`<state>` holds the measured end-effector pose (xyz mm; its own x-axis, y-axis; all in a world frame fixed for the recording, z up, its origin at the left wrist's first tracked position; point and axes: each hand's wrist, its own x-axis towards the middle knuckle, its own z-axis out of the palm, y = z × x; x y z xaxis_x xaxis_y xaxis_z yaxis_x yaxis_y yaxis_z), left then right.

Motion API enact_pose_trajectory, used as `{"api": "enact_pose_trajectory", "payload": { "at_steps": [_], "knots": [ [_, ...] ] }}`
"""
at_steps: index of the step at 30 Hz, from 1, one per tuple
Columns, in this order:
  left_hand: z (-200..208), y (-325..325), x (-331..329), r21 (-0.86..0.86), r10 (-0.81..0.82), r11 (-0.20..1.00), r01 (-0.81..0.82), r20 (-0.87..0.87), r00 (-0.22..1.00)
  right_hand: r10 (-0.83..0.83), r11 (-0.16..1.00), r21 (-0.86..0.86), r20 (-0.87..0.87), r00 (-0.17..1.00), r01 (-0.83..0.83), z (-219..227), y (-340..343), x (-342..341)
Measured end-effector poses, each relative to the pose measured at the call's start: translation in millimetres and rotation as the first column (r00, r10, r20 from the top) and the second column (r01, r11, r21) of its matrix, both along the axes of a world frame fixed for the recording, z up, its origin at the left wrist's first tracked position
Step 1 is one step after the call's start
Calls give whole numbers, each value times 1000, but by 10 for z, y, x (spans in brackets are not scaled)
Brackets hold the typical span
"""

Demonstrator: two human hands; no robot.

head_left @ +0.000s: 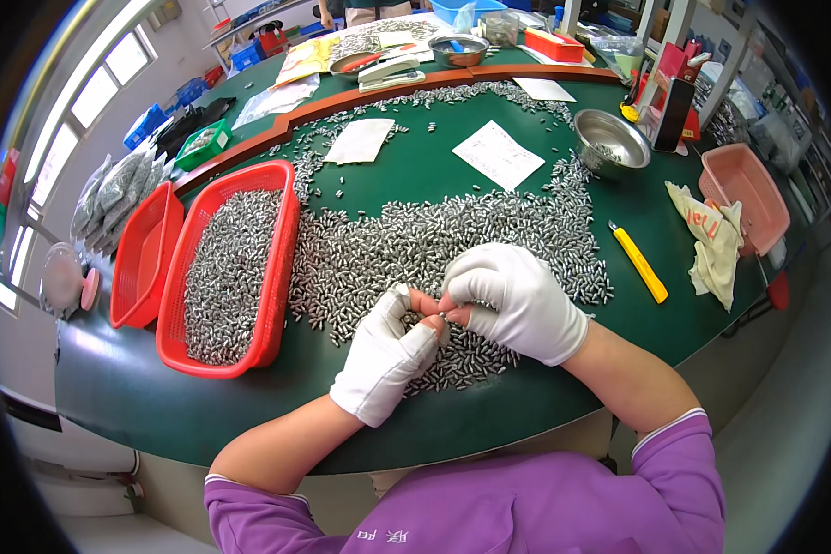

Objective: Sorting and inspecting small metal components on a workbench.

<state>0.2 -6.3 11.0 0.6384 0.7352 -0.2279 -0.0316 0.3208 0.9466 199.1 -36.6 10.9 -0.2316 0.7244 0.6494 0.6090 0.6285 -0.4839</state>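
Observation:
My left hand [390,346] and my right hand [512,300] meet over the near part of a wide spread of small silvery metal parts [369,254]. Both wear white gloves with the thumb and index fingertips bare. The fingertips of both hands pinch together on one tiny metal part [442,316], mostly hidden between them. Under and around my hands, loose metal parts cover the green tabletop [305,411]. To the left of them stands a red plastic basket [286,263] filled with the same parts.
An empty red basket [143,268] sits further left. On the right lie a yellow utility knife [639,263], a cloth [711,245] and a pink basket [752,198]. A metal bowl [611,138] and two paper sheets [499,154] [360,140] stand or lie beyond the parts. A brown wooden rail [369,95] crosses the table.

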Motion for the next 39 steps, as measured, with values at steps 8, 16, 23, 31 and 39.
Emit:
{"api": "enact_pose_trajectory", "payload": {
  "at_steps": [8, 16, 23, 31, 39],
  "knots": [
    [-1, 8, -18, -43, -9, 999, 10, 34, 999, 15, 1000, -6, -4, 1000, -15, -18, -1, 3],
    [-47, 75, -39, -155, -36, 986, 55, 121, 992, 20, 1000, 12, -27, 999, -20, -45, 11, 8],
    [-18, 68, -14, -210, 25, 978, 5, 145, 989, -102, 994, -54, -37, 994, 100, 13, 16, 64],
    [-76, 82, -20, -221, -23, 972, 79, 245, 969, 95, 988, 128, -62, 994, -86, 87, 66, 32],
    [-28, 68, -23, -197, -80, 969, 146, 308, 948, -313, 949, -49, -59, 948, 310, -3, 99, 227]
  ]
}}
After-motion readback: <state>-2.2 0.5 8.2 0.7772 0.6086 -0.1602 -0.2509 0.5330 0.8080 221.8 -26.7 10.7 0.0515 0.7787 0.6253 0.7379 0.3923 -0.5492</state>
